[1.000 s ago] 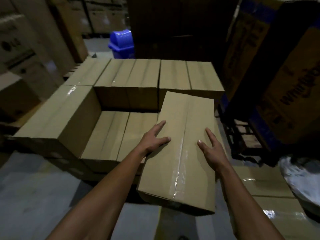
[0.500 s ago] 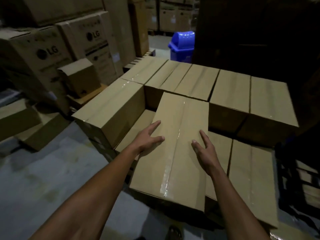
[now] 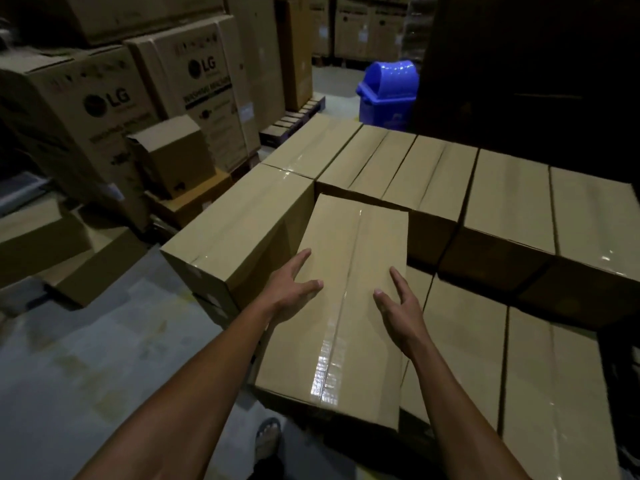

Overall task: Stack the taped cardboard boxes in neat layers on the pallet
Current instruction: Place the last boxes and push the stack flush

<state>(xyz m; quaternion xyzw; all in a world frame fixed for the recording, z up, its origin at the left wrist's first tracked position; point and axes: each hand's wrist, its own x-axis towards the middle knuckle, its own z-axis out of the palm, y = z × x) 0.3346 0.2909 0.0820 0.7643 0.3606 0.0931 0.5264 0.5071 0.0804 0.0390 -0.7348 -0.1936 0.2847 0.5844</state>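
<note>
Dim warehouse stock loomed around us, LG cartons (image 3: 104, 109) to the left and a blue bin (image 3: 388, 91) beyond. Our left hand (image 3: 294, 292) and right hand (image 3: 398, 306) lay flat on the taped box (image 3: 346, 299), fingers spread and straight, gripping nothing. It sat tilted, far end propped against the back row (image 3: 433, 174), near end overhanging the lower layer (image 3: 467, 341). Pushed unevenly, we judged, it could skew or slide off.

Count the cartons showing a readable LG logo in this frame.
2. The first LG carton stands at far left; the second LG carton is just right of it, behind the small open box. Cartons farther back are too dim to read, so more may exist.
</note>
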